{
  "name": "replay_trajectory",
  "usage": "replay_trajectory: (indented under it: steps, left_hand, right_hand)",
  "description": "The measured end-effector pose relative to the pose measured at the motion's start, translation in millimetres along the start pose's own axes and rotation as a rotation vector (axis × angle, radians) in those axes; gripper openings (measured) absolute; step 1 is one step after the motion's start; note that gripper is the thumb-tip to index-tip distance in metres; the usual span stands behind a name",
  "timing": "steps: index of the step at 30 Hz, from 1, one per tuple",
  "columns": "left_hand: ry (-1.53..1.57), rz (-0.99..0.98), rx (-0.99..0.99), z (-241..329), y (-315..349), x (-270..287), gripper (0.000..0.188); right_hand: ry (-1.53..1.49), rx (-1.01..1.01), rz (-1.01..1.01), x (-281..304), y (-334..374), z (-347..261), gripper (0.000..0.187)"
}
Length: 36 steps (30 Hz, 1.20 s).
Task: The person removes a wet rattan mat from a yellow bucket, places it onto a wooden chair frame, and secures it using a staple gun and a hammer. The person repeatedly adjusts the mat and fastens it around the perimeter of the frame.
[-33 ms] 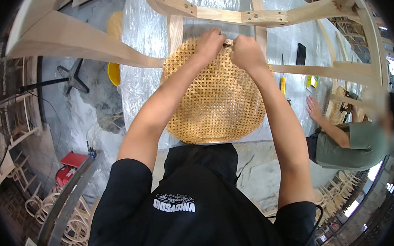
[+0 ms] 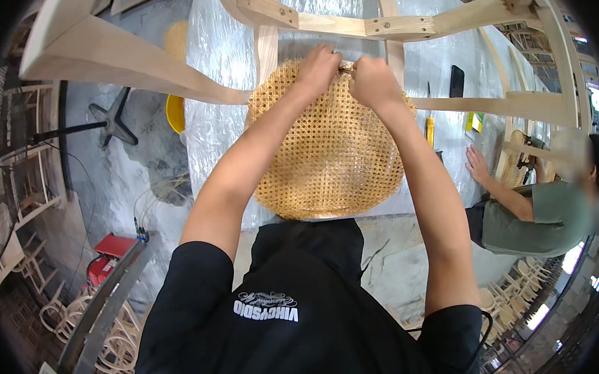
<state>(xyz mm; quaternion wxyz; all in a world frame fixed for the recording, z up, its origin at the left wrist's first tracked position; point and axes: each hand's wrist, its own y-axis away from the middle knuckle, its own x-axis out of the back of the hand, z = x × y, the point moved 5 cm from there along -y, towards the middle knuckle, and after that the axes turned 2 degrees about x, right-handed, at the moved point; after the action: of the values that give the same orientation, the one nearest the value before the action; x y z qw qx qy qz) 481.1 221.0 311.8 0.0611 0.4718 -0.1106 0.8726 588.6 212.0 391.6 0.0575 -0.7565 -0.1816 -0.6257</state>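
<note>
A rounded sheet of woven cane webbing (image 2: 328, 154) lies in front of me within a pale wooden chair frame (image 2: 330, 25). At its far edge my left hand (image 2: 319, 71) presses down with curled fingers, gripping the webbing there. Just to the right, my right hand (image 2: 376, 84) is closed in a fist beside the same edge. A small dark and light piece (image 2: 345, 66) shows between the two hands; I cannot make out what it is. Whatever sits inside the right fist is hidden by the fingers.
Plastic film covers the table (image 2: 216, 141). Right of the webbing lie a yellow-handled tool (image 2: 430, 133), a black phone (image 2: 457, 81) and a yellow-green box (image 2: 475, 122). A co-worker's hand (image 2: 477, 164) rests at the table's right. Chair legs (image 2: 145, 66) reach across at left.
</note>
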Motion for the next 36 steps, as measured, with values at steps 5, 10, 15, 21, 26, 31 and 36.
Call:
replay_trajectory:
  steps: [5,10,15,21,26,31,36]
  left_hand:
    - [0.096,0.031,-0.030,-2.1,-7.9,4.6,0.018]
    - [0.094,-0.015,0.009,-6.5,-7.8,9.1,0.021]
    - [0.228,-0.159,0.069,-18.4,-16.2,10.0,0.018]
    - [-0.048,-0.201,0.038,-32.6,6.9,9.8,0.068]
    - [-0.003,-0.451,0.156,-47.3,9.2,3.5,0.085]
    - [0.019,-0.410,0.142,-45.5,8.9,2.7,0.079]
    - [0.034,-0.364,0.128,-55.8,9.9,2.1,0.076]
  right_hand:
    - [-0.022,0.003,0.037,3.3,16.0,6.3,0.015]
    - [-0.150,-0.040,0.056,20.0,35.4,-2.7,0.021]
    - [-0.199,-0.041,0.022,20.0,43.8,-6.9,0.027]
    - [-0.216,-0.004,0.048,6.8,42.1,0.8,0.026]
    - [-0.104,0.075,0.026,8.4,19.2,-15.7,0.023]
    - [-0.101,0.120,0.003,14.9,3.9,-13.3,0.011]
    - [0.059,0.109,-0.067,-2.8,-3.0,-46.4,0.010]
